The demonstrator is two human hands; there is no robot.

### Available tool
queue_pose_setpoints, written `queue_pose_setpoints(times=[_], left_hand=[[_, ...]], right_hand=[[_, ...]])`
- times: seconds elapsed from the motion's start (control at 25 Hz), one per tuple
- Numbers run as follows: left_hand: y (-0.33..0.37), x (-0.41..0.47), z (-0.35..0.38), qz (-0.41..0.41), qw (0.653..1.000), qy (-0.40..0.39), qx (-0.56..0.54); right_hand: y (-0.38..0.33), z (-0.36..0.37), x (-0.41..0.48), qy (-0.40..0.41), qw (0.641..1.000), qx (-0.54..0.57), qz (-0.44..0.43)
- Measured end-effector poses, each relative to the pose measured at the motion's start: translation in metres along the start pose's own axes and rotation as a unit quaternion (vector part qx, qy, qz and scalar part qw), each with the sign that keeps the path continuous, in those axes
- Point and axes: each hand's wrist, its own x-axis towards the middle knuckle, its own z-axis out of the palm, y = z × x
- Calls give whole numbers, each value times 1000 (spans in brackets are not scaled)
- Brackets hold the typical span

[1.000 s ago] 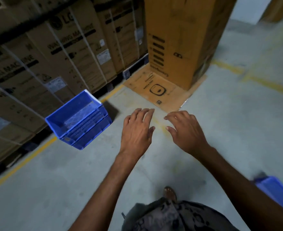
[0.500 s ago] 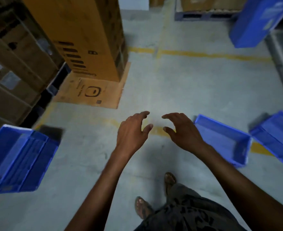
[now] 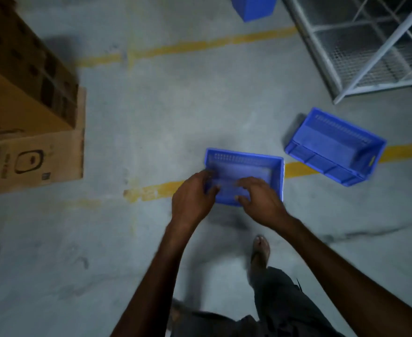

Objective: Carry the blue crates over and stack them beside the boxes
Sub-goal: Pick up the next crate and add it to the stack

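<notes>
we reach for the crate [image 3: 246, 171] at frame centre, left hand [image 3: 192, 199] and right hand [image 3: 261, 199] fingers apart; next, grip its rim.

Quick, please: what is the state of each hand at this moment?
Left hand: open, fingers at the near blue crate, grip cannot be told.
Right hand: open, over the same crate, holding nothing.

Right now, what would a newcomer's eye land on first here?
Both hands, the left hand and right hand, at the near edge of a blue crate on the yellow floor line. A second blue crate lies to its right, and a big cardboard box stands far left.
</notes>
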Motion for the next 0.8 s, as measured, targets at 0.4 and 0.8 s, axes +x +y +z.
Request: queue_pose_setpoints(times=[0.4,0.8], left_hand=[[-63,178,285,-55,985,-163,8],[-252,275,567,64,958,-215,182]], right_hand=[[276,128,106,-121,982,-34,142],[471,390,158,-136,963,-227,60]])
